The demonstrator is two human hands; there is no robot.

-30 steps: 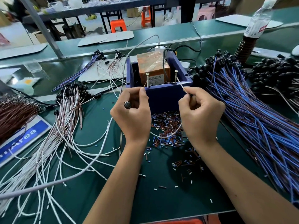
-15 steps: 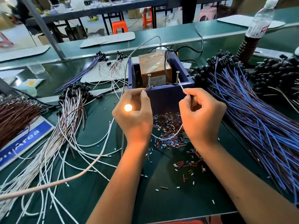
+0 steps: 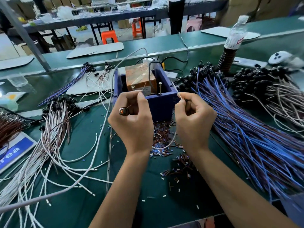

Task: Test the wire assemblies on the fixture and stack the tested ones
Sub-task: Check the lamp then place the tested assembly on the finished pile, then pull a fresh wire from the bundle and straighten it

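Observation:
The fixture is a blue open box (image 3: 162, 106) with an orange transformer (image 3: 139, 76) inside and two upright screws (image 3: 159, 88) on its front rim. My left hand (image 3: 133, 119) pinches one bare end of a white wire assembly near the left screw; the assembly's lamp (image 3: 123, 111) sits unlit against my fingers. My right hand (image 3: 193, 119) pinches the other wire end (image 3: 179, 95), just right of the box's corner. The white wire (image 3: 166, 144) loops down between my wrists.
White-wired assemblies (image 3: 49, 129) lie spread at the left, a big pile of blue-wired ones (image 3: 246, 129) at the right. Cut insulation bits (image 3: 162, 137) litter the green mat before the box. A water bottle (image 3: 235, 37) stands at the back right, a grey cable (image 3: 105, 122) crosses the left.
The lamp in my left hand lit half a second ago and is dark now. Both hands have drawn the wire ends slightly away from the screws.

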